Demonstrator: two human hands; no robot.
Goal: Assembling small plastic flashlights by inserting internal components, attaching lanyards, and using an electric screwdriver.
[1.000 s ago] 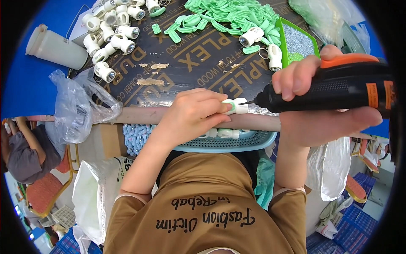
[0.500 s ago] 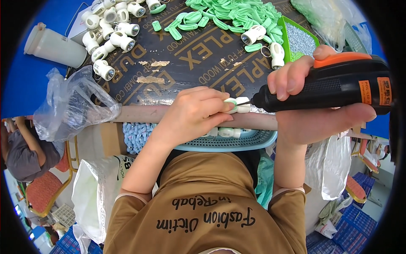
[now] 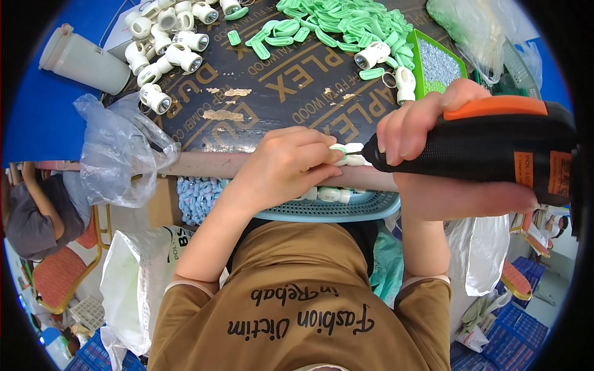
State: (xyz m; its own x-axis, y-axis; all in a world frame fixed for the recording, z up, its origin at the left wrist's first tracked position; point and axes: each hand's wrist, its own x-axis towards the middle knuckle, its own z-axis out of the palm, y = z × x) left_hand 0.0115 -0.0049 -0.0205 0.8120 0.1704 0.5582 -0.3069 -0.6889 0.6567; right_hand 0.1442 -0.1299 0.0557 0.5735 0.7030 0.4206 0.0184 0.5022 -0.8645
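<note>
Plywood board (image 3: 272, 93): dark sheet I take as my landmark; everything below is placed against it.
Left hand (image 3: 284, 164): at the board's near edge, fingers closed round a small white-and-green part (image 3: 344, 154), pinning it on the edge strip.
Right hand (image 3: 433, 148): just right of that spot, past the board's near right corner, wrapped tight round the black-and-orange electric screwdriver (image 3: 489, 151).
Bit: its tip meets the part between my left fingertips; I cannot tell whether it is seated in a screw head.
Step in hand: I judge this to be driving a fastener into the part.
Next move: I think it calls for a steady left pinch and the driver kept square to the part, so the bit does not skate onto a finger.
Teal basket (image 3: 346, 209): under the board's near edge, against my lap, holding similar white pieces.
White fittings (image 3: 167, 43): clustered at the board's far left.
Green clips (image 3: 334, 25): heaped at its far middle.
Green tray (image 3: 436, 62): on the board's far right side.
</note>
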